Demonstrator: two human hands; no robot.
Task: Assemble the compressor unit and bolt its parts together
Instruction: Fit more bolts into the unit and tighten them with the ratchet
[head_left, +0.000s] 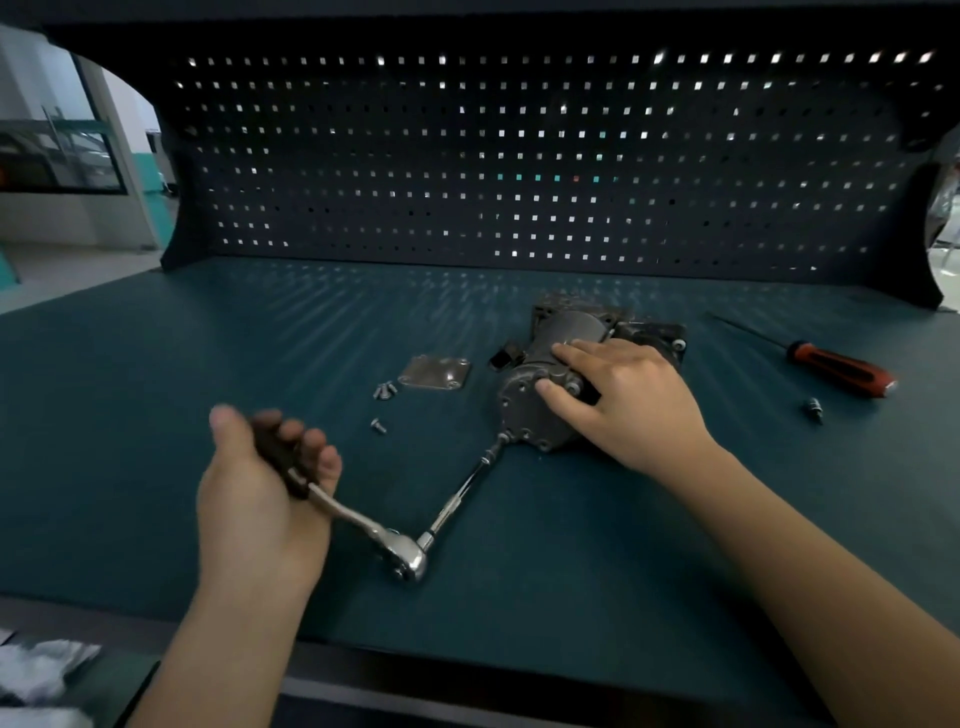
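Left hand (265, 488) curled round the dark handle of my chrome ratchet wrench (410, 558), its long extension reaching the grey metal compressor (524, 410) on the green bench (156, 395); right hand (631, 400) presses flat on top, steadying it against the turning

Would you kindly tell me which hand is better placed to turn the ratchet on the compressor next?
Left. The left hand grips the ratchet handle, its extension reaching the compressor end face, while the right hand rests on the housing, likely steadying it.
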